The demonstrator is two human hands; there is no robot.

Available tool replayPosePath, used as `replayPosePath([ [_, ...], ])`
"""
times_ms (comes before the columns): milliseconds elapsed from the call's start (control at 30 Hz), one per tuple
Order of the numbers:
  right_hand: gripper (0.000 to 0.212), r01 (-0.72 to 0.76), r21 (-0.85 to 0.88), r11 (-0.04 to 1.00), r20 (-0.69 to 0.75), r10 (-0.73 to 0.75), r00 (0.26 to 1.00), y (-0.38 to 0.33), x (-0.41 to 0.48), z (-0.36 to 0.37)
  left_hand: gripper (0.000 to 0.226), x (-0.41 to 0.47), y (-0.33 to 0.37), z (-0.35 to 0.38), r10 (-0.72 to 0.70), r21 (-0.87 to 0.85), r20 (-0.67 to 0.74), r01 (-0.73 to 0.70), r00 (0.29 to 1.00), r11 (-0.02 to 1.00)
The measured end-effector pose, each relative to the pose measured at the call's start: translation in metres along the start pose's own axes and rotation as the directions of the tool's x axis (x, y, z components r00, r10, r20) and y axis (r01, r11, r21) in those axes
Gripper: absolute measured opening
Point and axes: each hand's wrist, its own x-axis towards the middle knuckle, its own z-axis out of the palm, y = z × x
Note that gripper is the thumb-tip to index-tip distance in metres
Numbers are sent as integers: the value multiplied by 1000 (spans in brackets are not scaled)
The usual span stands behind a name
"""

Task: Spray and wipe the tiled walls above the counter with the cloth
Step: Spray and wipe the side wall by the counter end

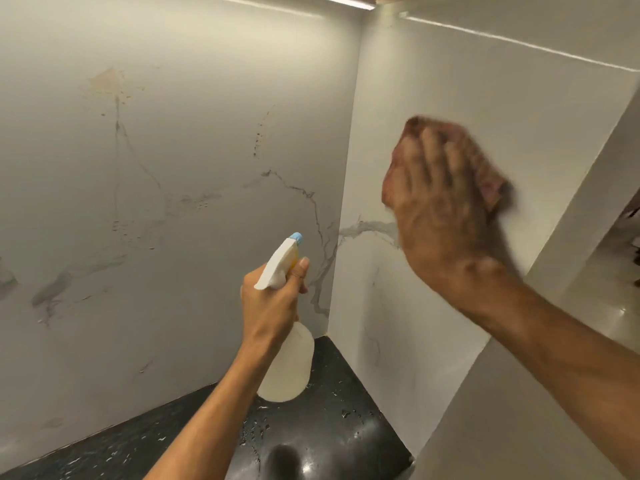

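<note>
My right hand (446, 216) presses a reddish-brown cloth (491, 181) flat against the right tiled wall (467, 81); both are blurred. My left hand (270, 303) grips a translucent white spray bottle (287, 362) by its neck, with the blue-tipped nozzle (297, 238) aimed at the corner. The left tiled wall (173, 133) is white with grey veins. It carries brownish stains and drip marks near its upper left (109, 81) and droplets lower down.
A black speckled counter (329, 431) with water drops runs below both walls. An under-cabinet light strip (346, 0) glows along the top. The right wall ends at an edge (571, 202), with a floor beyond it at the far right.
</note>
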Motion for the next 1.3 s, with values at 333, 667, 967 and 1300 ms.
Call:
replayPosePath([
  [333, 69, 203, -340, 918, 249, -120, 961, -49, 32, 37, 40, 33, 40, 34, 126, 75, -109, -118, 986, 990],
  [667, 59, 3, -135, 991, 69, 6, 998, -12, 57, 29, 30, 44, 53, 19, 64, 82, -57, -59, 996, 995],
  [967, 57, 607, -207, 767, 384, -507, 772, -45, -40, 58, 43, 31, 39, 11, 73, 81, -31, -70, 997, 994],
  [1300, 60, 617, -327, 716, 384, -496, 779, -40, -29, 44, 40, 31, 61, 17, 141, 87, -78, -134, 987, 987],
])
